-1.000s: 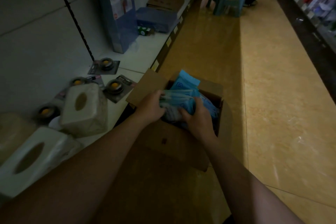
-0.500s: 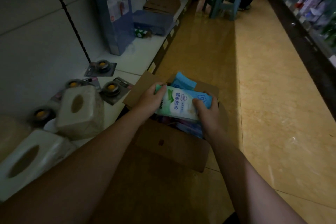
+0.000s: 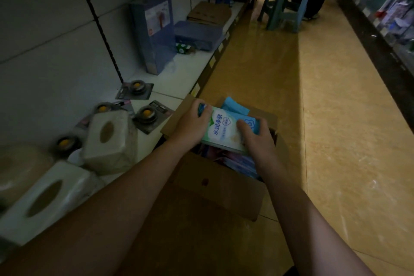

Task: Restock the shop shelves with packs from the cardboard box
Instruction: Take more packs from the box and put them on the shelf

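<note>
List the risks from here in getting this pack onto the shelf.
1. The left hand and right hand grip the green-white pack with blue packs behind it; one may slip out and drop into the cardboard box or onto the floor.
2. The shelf beside the box already holds tissue packs and carded items, so placing there may knock them.

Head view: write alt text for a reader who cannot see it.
The left hand and right hand hold a green-and-white pack over an open cardboard box on the floor. A low shelf at left carries tissue packs.
</note>
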The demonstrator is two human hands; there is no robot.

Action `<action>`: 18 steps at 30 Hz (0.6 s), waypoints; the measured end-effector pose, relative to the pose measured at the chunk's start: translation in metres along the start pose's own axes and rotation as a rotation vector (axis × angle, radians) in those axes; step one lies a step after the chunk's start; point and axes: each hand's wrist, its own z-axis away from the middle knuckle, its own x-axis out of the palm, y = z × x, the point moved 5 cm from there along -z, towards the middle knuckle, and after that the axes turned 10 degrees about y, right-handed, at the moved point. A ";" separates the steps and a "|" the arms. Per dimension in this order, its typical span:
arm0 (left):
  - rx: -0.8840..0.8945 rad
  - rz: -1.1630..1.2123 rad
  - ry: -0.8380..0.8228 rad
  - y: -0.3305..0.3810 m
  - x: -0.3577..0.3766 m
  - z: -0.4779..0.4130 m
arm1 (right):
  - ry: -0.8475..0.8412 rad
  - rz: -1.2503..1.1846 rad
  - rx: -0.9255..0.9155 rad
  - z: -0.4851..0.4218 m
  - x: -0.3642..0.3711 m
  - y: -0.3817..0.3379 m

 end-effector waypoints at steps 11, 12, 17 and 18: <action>0.084 -0.081 0.189 0.050 -0.052 0.006 | 0.020 0.178 -0.181 0.002 0.018 -0.078; 0.087 -0.073 0.204 0.056 -0.059 0.007 | 0.022 0.184 -0.206 0.003 0.020 -0.087; 0.152 -0.115 0.291 0.096 -0.107 0.016 | 0.011 0.106 -0.344 0.017 0.032 -0.146; 0.173 -0.120 0.320 0.105 -0.120 0.018 | 0.007 0.086 -0.374 0.021 0.035 -0.161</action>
